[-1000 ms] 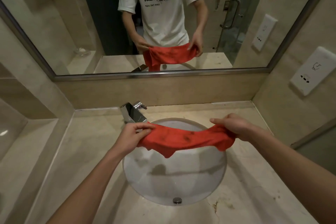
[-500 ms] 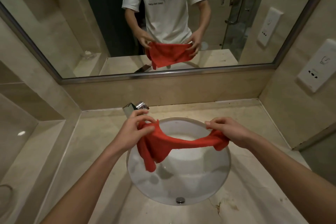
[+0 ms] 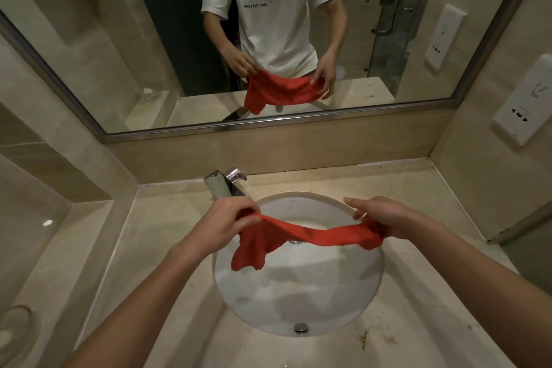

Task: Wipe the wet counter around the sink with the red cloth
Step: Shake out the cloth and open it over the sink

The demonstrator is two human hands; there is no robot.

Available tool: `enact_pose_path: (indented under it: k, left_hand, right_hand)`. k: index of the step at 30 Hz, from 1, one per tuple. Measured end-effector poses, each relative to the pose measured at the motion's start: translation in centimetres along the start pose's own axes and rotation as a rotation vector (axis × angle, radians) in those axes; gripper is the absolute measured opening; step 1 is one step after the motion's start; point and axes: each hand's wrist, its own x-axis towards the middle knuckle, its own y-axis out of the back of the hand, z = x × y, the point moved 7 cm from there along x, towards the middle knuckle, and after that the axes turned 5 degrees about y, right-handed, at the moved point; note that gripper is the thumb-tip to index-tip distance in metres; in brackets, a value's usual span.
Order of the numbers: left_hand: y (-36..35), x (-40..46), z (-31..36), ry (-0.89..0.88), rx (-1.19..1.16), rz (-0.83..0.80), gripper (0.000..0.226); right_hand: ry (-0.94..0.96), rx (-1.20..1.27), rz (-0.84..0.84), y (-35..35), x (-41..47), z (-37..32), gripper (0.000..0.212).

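Both hands hold the red cloth (image 3: 301, 236) stretched in the air above the round white sink basin (image 3: 298, 287), clear of the counter (image 3: 167, 248). The left hand (image 3: 222, 225) pinches one end with its fingers curled round the fabric, just in front of the chrome faucet (image 3: 222, 185); below that grip a loose corner of the cloth hangs down toward the bowl. The right hand (image 3: 383, 219) grips the other end near the basin's right rim — thumb and lower fingers bunch the fabric while the index finger points out straight to the left. Between the two hands the cloth sags slightly and is twisted into a narrow band. The beige stone counter surrounds the basin, with dark stains at the near right. A glass dish (image 3: 16, 329) sits at the near-left edge of the lower ledge. The wall mirror (image 3: 119, 39) behind reflects the person in a white printed T-shirt holding the cloth, and a white socket plate (image 3: 521, 107) is fixed to the right wall.
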Motion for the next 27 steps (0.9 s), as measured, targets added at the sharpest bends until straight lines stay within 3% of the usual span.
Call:
enact_pose_path:
  k: [6,9,15,20,24,27]
  left_hand:
    - [0.3,0.6,1.9,0.060,-0.087,-0.049,0.013]
    - [0.4,1.1,3.3,0.084,-0.151,-0.062,0.012]
    - [0.9,2.2,7.0,0.036,-0.169,-0.120,0.011]
    - [1.5,2.8,8.4,-0.018,-0.103,-0.140,0.007]
    - [1.4,2.9,8.4,-0.020,-0.086,-0.135,0.006]
    - [1.4,2.7,8.3,-0.010,-0.091,-0.139,0.006]
  right_hand:
    - [-0.111,0.064,0.038,-2.1,0.0,1.7,0.065]
    - [-0.105,0.257,0.094,-3.5,0.6,2.7,0.059]
    - [0.051,0.582,0.225,-5.8,1.5,3.5,0.029]
    - [0.271,0.492,0.320,-5.2,-0.6,1.6,0.016]
    - [0.479,0.539,0.124,-7.8,-2.1,-0.2,0.020]
    - [0.440,0.548,-0.076,-11.4,-2.5,-0.5,0.032]
